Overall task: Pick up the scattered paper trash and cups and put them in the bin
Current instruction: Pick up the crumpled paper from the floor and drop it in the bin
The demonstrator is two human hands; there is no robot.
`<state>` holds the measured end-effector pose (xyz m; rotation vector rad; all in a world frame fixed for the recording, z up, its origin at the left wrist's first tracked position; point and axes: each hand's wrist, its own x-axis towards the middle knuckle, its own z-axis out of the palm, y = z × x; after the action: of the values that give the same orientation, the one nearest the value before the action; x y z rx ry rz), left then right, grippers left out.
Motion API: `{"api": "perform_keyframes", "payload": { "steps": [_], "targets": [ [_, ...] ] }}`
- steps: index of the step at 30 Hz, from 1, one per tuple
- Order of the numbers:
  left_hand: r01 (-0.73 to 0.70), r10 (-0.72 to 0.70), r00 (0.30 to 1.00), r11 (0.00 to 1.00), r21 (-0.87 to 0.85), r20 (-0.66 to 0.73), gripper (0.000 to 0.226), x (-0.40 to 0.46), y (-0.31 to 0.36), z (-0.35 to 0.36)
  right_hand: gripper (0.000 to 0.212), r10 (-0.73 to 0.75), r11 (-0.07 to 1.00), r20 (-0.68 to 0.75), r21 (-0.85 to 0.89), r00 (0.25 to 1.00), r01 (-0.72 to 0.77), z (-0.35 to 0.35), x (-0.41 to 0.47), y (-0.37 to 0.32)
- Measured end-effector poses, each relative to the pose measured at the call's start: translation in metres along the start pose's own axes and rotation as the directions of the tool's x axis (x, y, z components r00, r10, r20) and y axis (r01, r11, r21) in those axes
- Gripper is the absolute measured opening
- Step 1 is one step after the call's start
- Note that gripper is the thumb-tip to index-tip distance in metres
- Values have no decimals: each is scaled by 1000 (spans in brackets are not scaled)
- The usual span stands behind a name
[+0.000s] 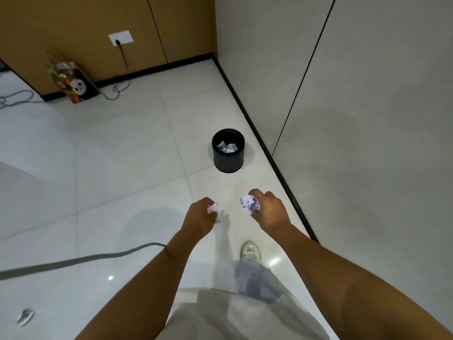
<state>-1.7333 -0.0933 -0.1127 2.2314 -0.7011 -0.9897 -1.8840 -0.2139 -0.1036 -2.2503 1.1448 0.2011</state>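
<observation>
Nearest, bottom left on the floor (98, 168), one blurred scrap (25, 316) lies unpicked; left hand (199, 215) curls round a small paper wad (213, 209), right hand (266, 208) grips a larger crumpled ball (250, 204); both held out forward, likely carrying toward the bin (228, 150); bin stands ahead near the wall's black skirting, some paper already inside; further off, a patterned bag (73, 79) against the brown wall.

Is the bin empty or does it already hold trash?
Not empty. The bin stands upright and open-topped, with crumpled paper visible at its bottom.
</observation>
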Motion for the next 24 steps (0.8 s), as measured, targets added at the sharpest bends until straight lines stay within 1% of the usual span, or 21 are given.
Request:
{"api": "perform_keyframes", "payload": {
  "steps": [3,6,10,13,16,19,24],
  "targets": [
    [56,-56,998,997,-43,19,9,51,40,0,38,-7,1000,26,-13,1000,8,-35,55,3],
    [74,-72,997,996,-56,21,13,91,68,-7,40,-20,1000,41,-7,999,20,-61,101,2],
    [93,-93,996,995,-27,17,15,151,91,-20,43,-21,1000,70,-3,997,21,-86,166,-1],
    [64,-66,998,996,62,24,13,206,103,-32,46,-19,1000,79,-7,997,20,-99,222,-5],
    [58,-61,998,993,106,26,21,264,115,-48,47,-5,1000,87,-8,996,6,-110,278,-12],
    [49,-54,998,991,122,37,22,325,131,-65,47,14,1000,91,-22,996,-12,-122,335,-18],
    [104,-116,991,984,146,71,20,413,150,-86,48,47,998,99,30,994,-50,-133,420,-27]
  ]
}}
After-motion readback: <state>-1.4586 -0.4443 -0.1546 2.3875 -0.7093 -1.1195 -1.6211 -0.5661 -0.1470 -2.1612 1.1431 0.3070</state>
